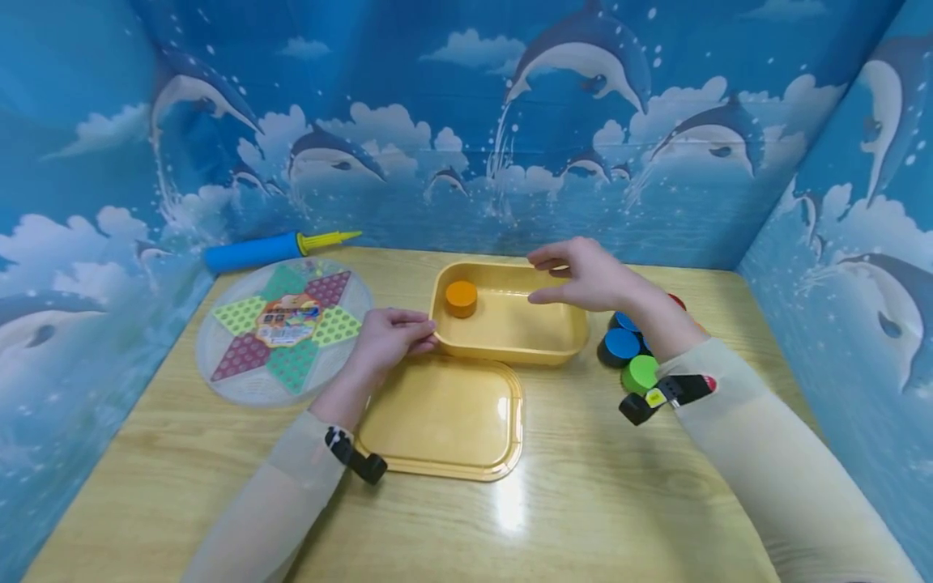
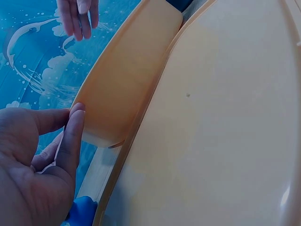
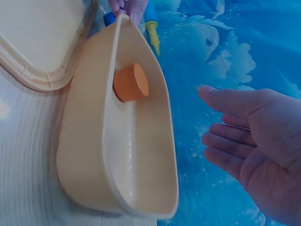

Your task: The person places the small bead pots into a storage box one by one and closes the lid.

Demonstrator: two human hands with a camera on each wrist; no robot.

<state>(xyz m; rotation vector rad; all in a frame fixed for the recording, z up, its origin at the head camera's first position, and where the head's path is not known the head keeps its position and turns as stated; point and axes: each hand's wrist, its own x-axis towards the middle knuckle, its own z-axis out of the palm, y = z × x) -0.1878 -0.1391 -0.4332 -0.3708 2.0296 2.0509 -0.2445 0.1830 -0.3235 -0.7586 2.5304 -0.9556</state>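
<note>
A yellow plastic box (image 1: 510,351) stands on the table with one orange round piece (image 1: 461,299) inside, at its left end. My left hand (image 1: 391,338) pinches the box's left rim between thumb and fingers, also plain in the left wrist view. Above the right part of the box hangs my right hand (image 1: 583,275), fingers loosely bent and apart. Nothing lies between its fingers in the right wrist view. The matching yellow lid (image 1: 445,417) lies flat in front of the box.
Right of the box, partly behind my right forearm, sit several round pieces, among them a blue one (image 1: 621,346) and a green one (image 1: 641,374). A Chinese checkers board (image 1: 287,332) lies at left, with a blue hand pump (image 1: 255,252) behind it. Dolphin-printed cloth walls surround the table.
</note>
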